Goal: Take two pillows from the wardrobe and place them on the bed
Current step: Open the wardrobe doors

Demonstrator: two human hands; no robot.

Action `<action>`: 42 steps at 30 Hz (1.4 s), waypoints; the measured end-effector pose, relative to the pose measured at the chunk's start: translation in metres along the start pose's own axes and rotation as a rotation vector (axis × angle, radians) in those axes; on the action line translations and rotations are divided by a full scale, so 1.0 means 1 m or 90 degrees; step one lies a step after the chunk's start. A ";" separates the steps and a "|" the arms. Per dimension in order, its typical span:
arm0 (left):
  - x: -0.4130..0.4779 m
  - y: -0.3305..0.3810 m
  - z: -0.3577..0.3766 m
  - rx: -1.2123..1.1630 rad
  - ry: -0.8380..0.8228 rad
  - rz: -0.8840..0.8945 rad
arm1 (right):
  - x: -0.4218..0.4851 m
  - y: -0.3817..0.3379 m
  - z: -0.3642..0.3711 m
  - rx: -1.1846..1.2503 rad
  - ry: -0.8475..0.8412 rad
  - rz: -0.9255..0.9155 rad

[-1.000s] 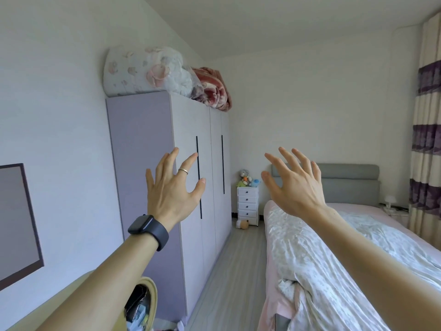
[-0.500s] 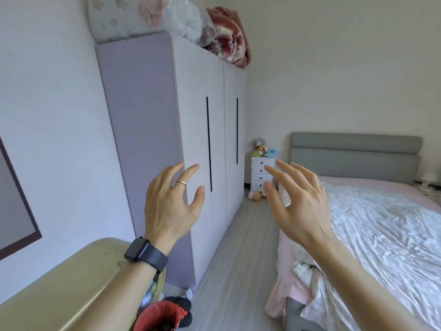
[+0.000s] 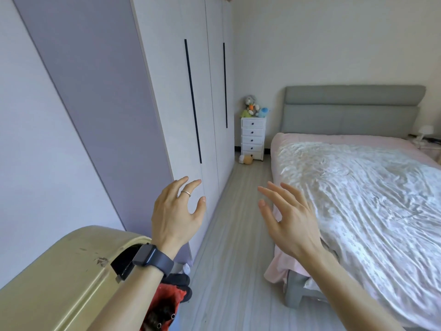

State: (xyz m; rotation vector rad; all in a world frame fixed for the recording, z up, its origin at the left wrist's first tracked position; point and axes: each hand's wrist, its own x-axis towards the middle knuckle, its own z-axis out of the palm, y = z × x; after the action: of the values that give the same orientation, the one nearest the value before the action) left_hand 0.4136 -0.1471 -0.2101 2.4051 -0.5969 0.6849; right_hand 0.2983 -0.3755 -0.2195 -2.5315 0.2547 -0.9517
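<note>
Ahead, both my hands hover empty between wardrobe and bed.

To my left stands the tall white-and-lilac wardrobe, doors closed; my left hand, fingers spread wide, is near its nearest door, touching nothing. My right hand, equally splayed, hangs beside the pink bed with the grey padded headboard; no pillows show.

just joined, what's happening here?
A person stands in a bedroom with both hands raised and empty: the left hand hovers near the closed wardrobe, the right hand over the aisle by the bed. No pillow is out yet and no door is open.
</note>
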 end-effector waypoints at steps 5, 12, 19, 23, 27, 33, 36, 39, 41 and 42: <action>0.034 -0.026 0.064 0.023 -0.024 -0.002 | 0.041 0.041 0.053 -0.033 -0.067 0.014; 0.142 -0.041 0.152 0.050 -0.011 -0.043 | 0.153 0.106 0.113 -0.013 -0.101 0.012; 0.230 -0.059 0.224 0.064 0.003 -0.094 | 0.264 0.166 0.174 0.028 -0.133 -0.002; 0.287 -0.087 0.257 0.103 0.028 -0.101 | 0.325 0.181 0.226 0.054 -0.159 -0.017; 0.357 -0.118 0.292 0.129 0.055 -0.093 | 0.391 0.189 0.284 0.077 -0.182 -0.050; 0.465 -0.164 0.340 0.178 0.087 -0.050 | 0.497 0.188 0.365 0.128 -0.185 -0.081; 0.517 -0.178 0.359 0.255 0.120 -0.053 | 0.550 0.192 0.392 0.167 -0.188 -0.094; 0.560 -0.182 0.371 0.311 0.175 -0.029 | 0.600 0.199 0.415 0.180 -0.180 -0.124; 0.590 -0.191 0.374 0.339 0.217 -0.013 | 0.634 0.199 0.436 0.197 -0.175 -0.138; 0.604 -0.195 0.377 0.357 0.229 -0.014 | 0.650 0.199 0.448 0.208 -0.177 -0.145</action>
State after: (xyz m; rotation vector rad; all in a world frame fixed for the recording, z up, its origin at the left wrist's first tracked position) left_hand 1.1103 -0.3903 -0.2019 2.6712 -0.2439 1.3852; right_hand 1.0776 -0.6122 -0.2310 -2.3787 -0.2578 -0.6437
